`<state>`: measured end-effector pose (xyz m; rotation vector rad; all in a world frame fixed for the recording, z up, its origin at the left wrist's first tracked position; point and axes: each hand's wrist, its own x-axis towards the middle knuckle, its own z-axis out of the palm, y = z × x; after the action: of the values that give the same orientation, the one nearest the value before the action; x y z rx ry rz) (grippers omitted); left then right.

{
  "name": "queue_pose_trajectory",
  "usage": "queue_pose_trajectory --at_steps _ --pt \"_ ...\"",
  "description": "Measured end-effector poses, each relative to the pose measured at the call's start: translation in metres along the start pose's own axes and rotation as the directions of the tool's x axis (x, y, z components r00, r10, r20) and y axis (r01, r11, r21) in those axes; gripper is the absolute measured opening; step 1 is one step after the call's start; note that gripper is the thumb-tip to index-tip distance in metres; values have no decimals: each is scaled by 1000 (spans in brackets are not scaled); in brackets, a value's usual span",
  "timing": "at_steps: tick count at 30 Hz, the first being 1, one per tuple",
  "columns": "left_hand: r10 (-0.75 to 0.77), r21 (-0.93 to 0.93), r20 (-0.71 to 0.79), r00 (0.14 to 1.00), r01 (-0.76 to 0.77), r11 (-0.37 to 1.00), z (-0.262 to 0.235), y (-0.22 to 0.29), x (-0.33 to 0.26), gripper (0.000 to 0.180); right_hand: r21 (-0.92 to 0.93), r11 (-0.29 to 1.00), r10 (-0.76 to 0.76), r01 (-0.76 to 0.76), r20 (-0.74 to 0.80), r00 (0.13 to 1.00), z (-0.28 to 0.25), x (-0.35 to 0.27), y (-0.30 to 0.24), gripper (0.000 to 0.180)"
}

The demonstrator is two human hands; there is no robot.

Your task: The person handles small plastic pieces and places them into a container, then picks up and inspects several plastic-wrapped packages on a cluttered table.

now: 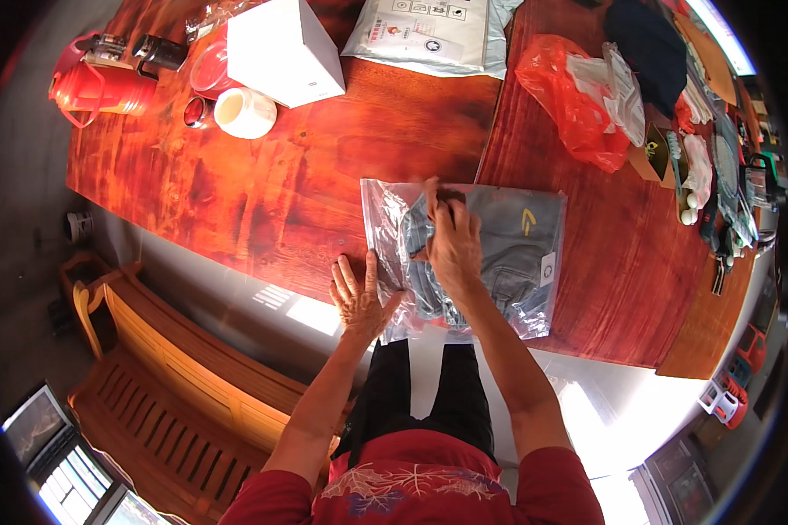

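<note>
A clear plastic bag (385, 210) lies flat at the near edge of the wooden table. Inside it is a folded grey denim garment (508, 241) with a yellow mark and a small white tag. Fingers spread, my left hand (362, 304) rests at the bag's left edge, palm down and holding nothing. My right hand (453, 245) is on top of the bag over the folded denim. Its fingers stretch toward the bag's far edge, and the fingertips are slightly blurred.
Beyond on the wooden table (324, 175) stand a white box (280, 52), a white jar (246, 114), a red jug (105, 92) and a packaged parcel (420, 39). A red plastic bag (569, 105) and assorted items lie right. A wooden bench (166, 394) sits lower left.
</note>
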<state>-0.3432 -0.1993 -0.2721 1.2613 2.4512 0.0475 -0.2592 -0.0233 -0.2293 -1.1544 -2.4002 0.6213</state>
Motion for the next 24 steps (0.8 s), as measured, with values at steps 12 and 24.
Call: queue_pose_trajectory --at_steps 12,24 --pt "177 -121 58 983 -169 978 -52 -42 28 51 484 855 -217 -187 660 719 41 -81 -16 25" --pt "641 -93 88 762 -635 767 -39 54 146 40 -183 981 65 -59 26 998 16 -43 -6 38"
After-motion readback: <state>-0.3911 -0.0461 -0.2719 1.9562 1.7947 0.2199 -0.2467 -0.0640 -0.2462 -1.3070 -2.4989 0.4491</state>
